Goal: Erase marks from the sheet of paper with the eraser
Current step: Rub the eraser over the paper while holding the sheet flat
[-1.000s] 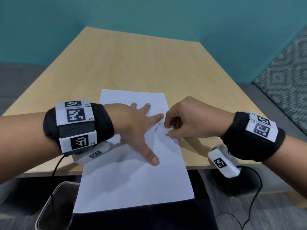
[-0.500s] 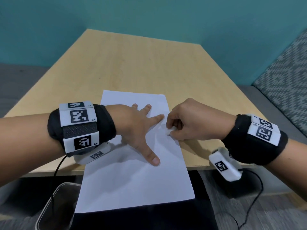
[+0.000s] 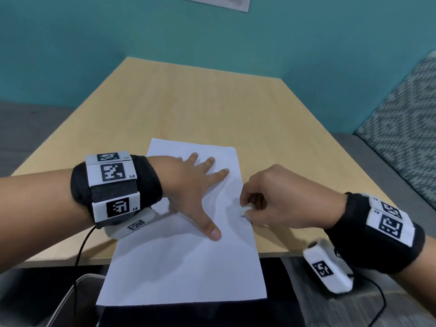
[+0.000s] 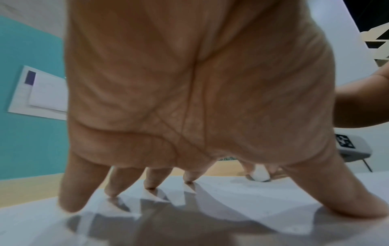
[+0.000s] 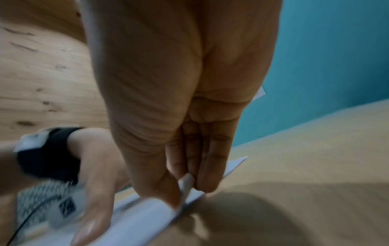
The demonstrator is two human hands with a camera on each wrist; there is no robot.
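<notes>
White rectangular paper sheet [image 3: 188,267]: right hand [image 3: 278,199], pinching small white eraser [image 3: 244,210], has slid nearer; marks faded; flat left hand [image 3: 188,182] pins it.

The right hand [image 3: 278,199] has slid the eraser [image 3: 244,210] toward the paper's right edge, seemingly.

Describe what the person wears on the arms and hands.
Both hands are bare: left hand, right hand. Each wrist carries a black band with white blocks printed with black square codes. Under each wrist hangs a small white camera box, also coded. A thin black cable runs down from each. No sleeves show.
</notes>
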